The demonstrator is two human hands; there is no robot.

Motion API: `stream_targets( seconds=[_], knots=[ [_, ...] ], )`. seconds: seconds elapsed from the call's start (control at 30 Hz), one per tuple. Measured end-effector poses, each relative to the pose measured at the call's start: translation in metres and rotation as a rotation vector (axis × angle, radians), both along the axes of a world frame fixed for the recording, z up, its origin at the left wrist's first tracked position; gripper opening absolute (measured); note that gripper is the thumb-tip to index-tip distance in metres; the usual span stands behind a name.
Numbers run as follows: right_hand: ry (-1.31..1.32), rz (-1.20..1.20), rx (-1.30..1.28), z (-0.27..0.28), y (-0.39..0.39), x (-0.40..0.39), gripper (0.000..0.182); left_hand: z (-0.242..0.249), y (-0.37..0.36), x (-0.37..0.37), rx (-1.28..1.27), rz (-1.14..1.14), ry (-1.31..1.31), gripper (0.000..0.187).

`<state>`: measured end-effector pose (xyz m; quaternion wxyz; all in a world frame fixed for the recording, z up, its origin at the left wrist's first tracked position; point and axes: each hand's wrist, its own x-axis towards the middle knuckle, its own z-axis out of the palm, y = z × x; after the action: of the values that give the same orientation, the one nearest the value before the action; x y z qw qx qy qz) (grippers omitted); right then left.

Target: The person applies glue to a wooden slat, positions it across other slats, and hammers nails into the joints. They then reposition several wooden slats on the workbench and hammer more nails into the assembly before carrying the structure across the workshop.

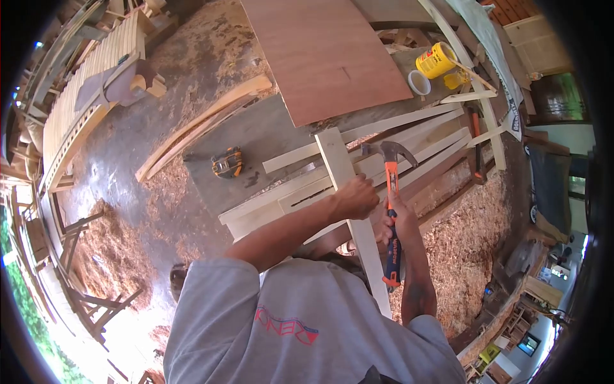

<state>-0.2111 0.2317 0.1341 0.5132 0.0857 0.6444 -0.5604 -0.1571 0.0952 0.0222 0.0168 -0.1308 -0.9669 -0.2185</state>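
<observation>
The claw hammer [391, 178] has an orange-and-navy handle [393, 251].

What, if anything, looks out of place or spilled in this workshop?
Wood shavings lie loose in heaps across the floor, untidy underfoot though perhaps ordinary for woodworking. The yellow tub looks tilted, but the curved wide view may cause that, so I cannot tell. The hammer shows no obvious damage.

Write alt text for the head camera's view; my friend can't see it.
A person's right hand grips a claw hammer while the left hand sits over a pale board. Nearby are a plywood sheet, yellow tub and wood shavings.
</observation>
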Motion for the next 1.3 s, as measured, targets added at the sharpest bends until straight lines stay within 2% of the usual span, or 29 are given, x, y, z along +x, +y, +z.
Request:
stream_targets(
  seconds=[0.2, 0.4, 0.47, 0.87, 1.2, 1.27, 1.3],
  knots=[
    [0.070, 0.053, 0.038, -0.024, 0.015, 0.012, 0.030, 0.002, -0.001, -0.001, 0.070, 0.012, -0.006, 0.018],
    [0.051, -0.033, 0.008, -0.036, 0.030, 0.015, 0.027, -0.004, 0.000, -0.001, 0.115, 0.046, 0.047, 0.020],
    [0.109, 0.022, -0.018, -0.040, 0.034, 0.016, 0.024, -0.003, 0.000, -0.001, 0.115, 0.044, 0.035, 0.020],
    [0.144, 0.032, 0.025, -0.035, 0.029, 0.023, 0.022, 0.001, 0.001, -0.004, 0.172, 0.067, -0.064, 0.020],
    [0.147, 0.020, 0.014, -0.030, 0.028, 0.023, 0.026, 0.005, -0.002, 0.000, 0.193, 0.079, 0.014, 0.020],
    [0.343, 0.081, 0.091, -0.018, 0.024, 0.026, 0.027, 0.006, -0.004, 0.002, 0.215, 0.085, 0.032, 0.018],
    [0.343, 0.084, 0.093, -0.016, 0.025, 0.026, 0.027, 0.005, -0.004, 0.003, 0.217, 0.087, 0.032, 0.018]
  ],
)
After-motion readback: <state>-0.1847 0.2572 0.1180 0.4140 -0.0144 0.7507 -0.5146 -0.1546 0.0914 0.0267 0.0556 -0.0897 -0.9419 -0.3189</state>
